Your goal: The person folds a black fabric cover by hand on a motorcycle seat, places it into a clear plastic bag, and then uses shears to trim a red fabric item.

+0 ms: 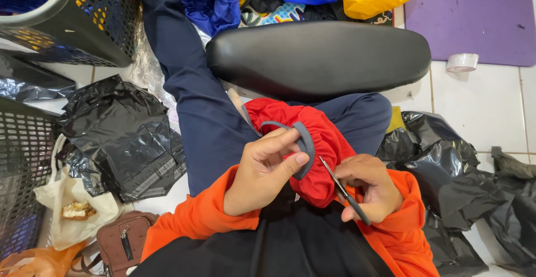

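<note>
Red garment (321, 160) | left hand (262, 171) fingers pinch grey strap (304, 143) | right hand (371, 187) grips scissors (343, 190)

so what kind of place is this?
Likely a home garment-finishing spot on a tiled floor: the person trims a red elastic-edged fabric piece with small scissors, amid black plastic bags and a laundry basket.

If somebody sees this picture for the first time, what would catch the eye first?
Probably the red cloth with a grey band at the centre, pinched by the left hand, while the right hand holds small scissors against it. Next, the long black cushion just above, and crumpled black plastic bags at the left.
</note>
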